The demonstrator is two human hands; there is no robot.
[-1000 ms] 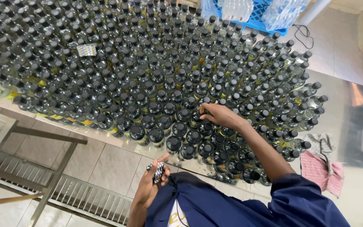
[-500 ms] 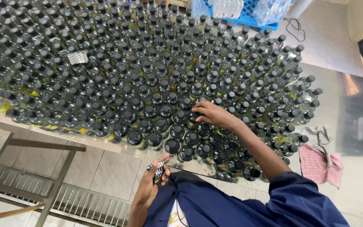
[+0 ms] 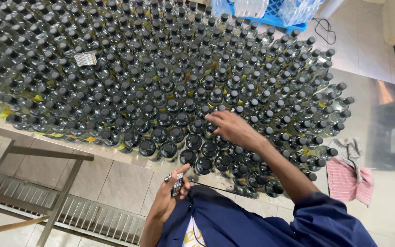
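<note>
Over the crowded steel table, my right hand hovers, fingers loosely spread, gripping nothing, tips just above a capped bottle. My left hand pinches a small stack of labels near my chest. Every bottle visible is already capped; I judge most still await labels.

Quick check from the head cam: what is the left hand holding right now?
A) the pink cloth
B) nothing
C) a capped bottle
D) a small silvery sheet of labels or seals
D: the left hand pinches a small silvery sheet near the body, away from the bottles.
</note>
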